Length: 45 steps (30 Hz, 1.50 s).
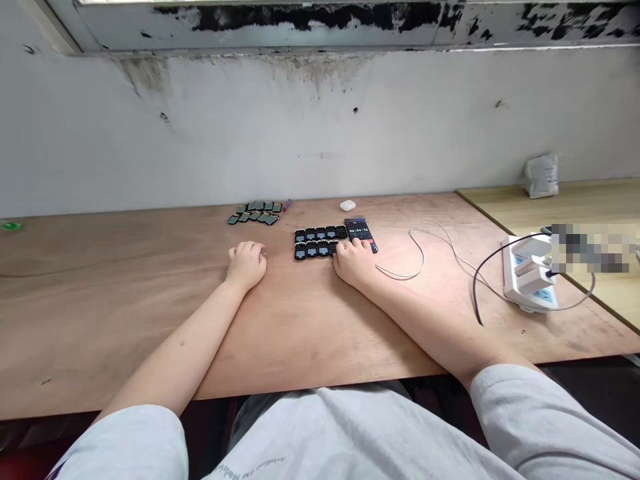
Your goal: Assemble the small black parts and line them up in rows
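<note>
My left hand (247, 262) rests on the wooden table (150, 320), fingers curled into a loose fist, with something small and dark showing at the fingertips that I cannot make out. My right hand (354, 260) lies flat with fingers stretched toward two rows of small black modules (318, 243), touching the right end of the front row. A black timer with a lit display (360, 234) sits right behind the right fingers. Farther back lies a cluster of several small green-grey boards (256, 213).
A white earbud case (347, 205) sits near the wall. A thin white cable (425, 253) loops to a white power strip (530, 283) with plugs and a black cord at the right. A white bag (541, 175) stands on the adjoining lighter table.
</note>
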Each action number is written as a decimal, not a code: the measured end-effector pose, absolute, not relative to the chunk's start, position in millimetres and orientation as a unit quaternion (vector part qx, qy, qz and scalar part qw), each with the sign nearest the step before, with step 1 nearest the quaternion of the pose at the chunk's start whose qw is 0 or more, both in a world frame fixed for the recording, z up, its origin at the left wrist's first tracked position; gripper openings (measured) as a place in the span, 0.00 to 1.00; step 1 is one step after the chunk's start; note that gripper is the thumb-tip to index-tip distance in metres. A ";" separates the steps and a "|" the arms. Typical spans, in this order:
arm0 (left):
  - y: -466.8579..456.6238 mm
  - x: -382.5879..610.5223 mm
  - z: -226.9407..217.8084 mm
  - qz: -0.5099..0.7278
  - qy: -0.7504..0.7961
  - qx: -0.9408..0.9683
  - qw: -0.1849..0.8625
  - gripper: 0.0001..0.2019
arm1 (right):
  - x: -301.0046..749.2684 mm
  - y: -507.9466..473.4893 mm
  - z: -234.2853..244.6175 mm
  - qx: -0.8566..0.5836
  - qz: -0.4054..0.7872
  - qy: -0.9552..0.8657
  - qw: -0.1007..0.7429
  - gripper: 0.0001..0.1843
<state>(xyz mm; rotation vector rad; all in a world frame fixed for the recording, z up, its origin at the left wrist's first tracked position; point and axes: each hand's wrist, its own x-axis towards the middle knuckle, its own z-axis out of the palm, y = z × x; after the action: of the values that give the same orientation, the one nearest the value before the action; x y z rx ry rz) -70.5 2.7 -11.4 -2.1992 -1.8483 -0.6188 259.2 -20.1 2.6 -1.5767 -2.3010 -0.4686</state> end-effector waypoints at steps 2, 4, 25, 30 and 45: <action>2.7 -76.6 -11.3 -0.213 -0.643 -0.729 0.096 0.16 | 257.0 -24.1 5.4 -0.548 -0.152 -0.808 0.154 0.15; 4.3 -78.5 -9.9 -0.219 -0.658 -0.715 0.088 0.16 | 254.5 -28.5 7.8 -0.543 -0.140 -0.814 0.149 0.16; 6.5 -72.1 -1.0 -0.311 -0.622 -0.715 0.075 0.04 | 267.9 -19.3 11.2 -0.247 -0.038 -0.950 0.188 0.15; -0.1 -61.9 -0.4 -0.429 -0.578 -0.694 0.013 0.07 | 267.2 -20.1 5.1 -0.211 0.002 -0.954 0.210 0.18; -28.3 2.0 -2.0 -0.426 -0.488 -0.731 -0.214 0.12 | 259.6 -23.3 10.7 -0.269 0.069 -0.938 0.207 0.21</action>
<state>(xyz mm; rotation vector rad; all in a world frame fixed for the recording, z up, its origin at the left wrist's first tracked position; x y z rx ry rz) 2.0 -28.3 -2.0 -2.6730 -1.7852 -1.5592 259.6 -23.3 10.7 -0.7489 -2.6124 0.1915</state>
